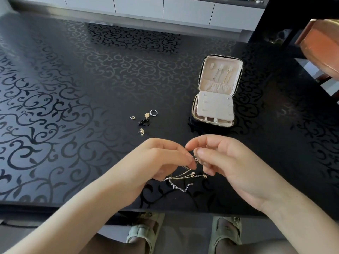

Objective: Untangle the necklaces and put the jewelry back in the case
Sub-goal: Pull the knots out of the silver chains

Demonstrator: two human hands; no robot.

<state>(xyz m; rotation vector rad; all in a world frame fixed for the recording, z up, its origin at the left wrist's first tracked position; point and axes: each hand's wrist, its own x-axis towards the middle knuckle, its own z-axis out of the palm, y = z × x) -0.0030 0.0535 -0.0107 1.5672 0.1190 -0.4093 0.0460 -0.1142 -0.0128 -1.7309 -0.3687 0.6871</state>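
Observation:
Thin gold and silver necklaces (183, 177) hang tangled between my hands, just above the table near its front edge. My left hand (161, 160) and my right hand (220, 158) both pinch the chains at the knot between fingertips. Clasp ends trail onto the table below. The small jewelry case (216, 94) stands open beyond my right hand, its cream lid upright with two chains hung inside. Loose on the table left of the case lie gold stud earrings (141, 131), a silver ring (153, 112) and a small black piece (144, 121).
The black table (73, 107) has a glossy scroll pattern. An orange-brown chair (321, 46) stands at the far right. White cabinets run along the back. My sandalled feet show below the table's front edge.

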